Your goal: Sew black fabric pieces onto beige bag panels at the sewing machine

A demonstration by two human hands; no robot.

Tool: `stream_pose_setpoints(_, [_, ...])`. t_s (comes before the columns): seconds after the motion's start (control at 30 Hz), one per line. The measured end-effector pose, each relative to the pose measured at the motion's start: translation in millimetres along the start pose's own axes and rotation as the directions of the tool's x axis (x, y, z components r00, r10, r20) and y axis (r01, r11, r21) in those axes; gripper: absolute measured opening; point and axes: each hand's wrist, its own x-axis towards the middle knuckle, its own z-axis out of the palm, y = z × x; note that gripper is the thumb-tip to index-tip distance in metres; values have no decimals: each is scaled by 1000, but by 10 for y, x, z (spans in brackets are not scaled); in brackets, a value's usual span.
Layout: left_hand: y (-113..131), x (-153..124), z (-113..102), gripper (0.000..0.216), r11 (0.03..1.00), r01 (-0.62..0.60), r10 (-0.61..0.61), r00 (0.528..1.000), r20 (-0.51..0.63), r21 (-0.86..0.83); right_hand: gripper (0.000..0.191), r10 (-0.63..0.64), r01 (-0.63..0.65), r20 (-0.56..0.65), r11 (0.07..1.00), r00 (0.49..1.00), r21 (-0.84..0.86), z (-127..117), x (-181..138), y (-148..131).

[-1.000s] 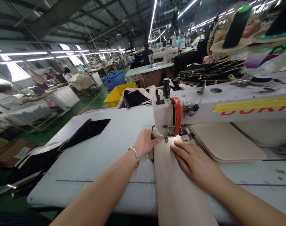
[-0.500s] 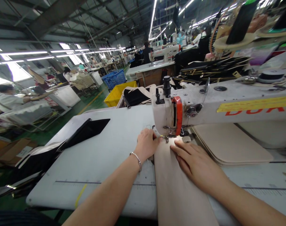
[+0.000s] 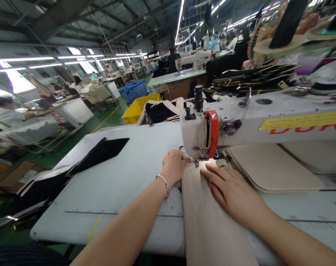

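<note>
A long strip of beige material (image 3: 209, 229) runs from the table's front edge up under the presser foot (image 3: 197, 162) of a white sewing machine (image 3: 190, 135). My left hand (image 3: 173, 166), with a silver bracelet at its wrist, is at the strip's left edge beside the foot. Its fingers are curled and the thumb points toward the needle, pinching the edge; the fingertips are partly hidden. On the right side of the strip my right hand (image 3: 231, 190) lies flat, fingers stretched toward the foot. Several rounded beige panels (image 3: 273, 166) are stacked under the machine arm.
Black pieces with pale trim (image 3: 101, 157) hang over the table's left edge. Behind the table stand a yellow crate (image 3: 137, 109) and a blue basket (image 3: 133, 90). Dark pieces with zippers (image 3: 253, 79) are piled behind the machine. Other people sit at tables farther off.
The camera view has shifted slightly, so the machine appears a little farther right. My left hand has edged slightly up and right in the picture. The right hand remains flat on the strip.
</note>
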Motion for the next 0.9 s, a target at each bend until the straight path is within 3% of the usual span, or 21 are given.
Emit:
stream_pose_setpoints(0.23, [43, -12, 64, 22, 999, -45, 45, 999, -12, -2, 42, -2, 2, 23, 999, 1000, -35, 40, -12, 39])
stream_pose_setpoints(0.33, [-80, -14, -44, 23, 995, -98, 98, 995, 11, 22, 45, -26, 26, -3, 998, 1000, -56, 101, -71, 102])
stream_pose_setpoints(0.43, [-558, -13, -390, 22, 992, -60, 63, 998, -22, 112, 48, -73, 66, -75, 994, 994, -90, 256, -110, 235])
stream_pose_setpoints(0.57, [-1524, -188, -1027, 37, 925, 241, -194, 964, -180, 295, 55, -121, 110, -104, 988, 987, -106, 519, -116, 421])
stream_pose_setpoints(0.67, [-2091, -353, -1302, 47, 860, 334, -301, 942, -146, 385, 58, -128, 117, -115, 988, 985, -104, 672, -128, 523])
stream_pose_setpoints(0.77, [-2339, -410, -1409, 39, 839, 285, -291, 955, -59, 464, 57, -135, 124, -124, 988, 983, -90, 747, -139, 584])
stream_pose_setpoints(0.9, [-2260, -345, -1603, 15, 816, 145, -184, 983, 14, 559, 55, -123, 115, -97, 990, 988, -84, 684, -138, 561])
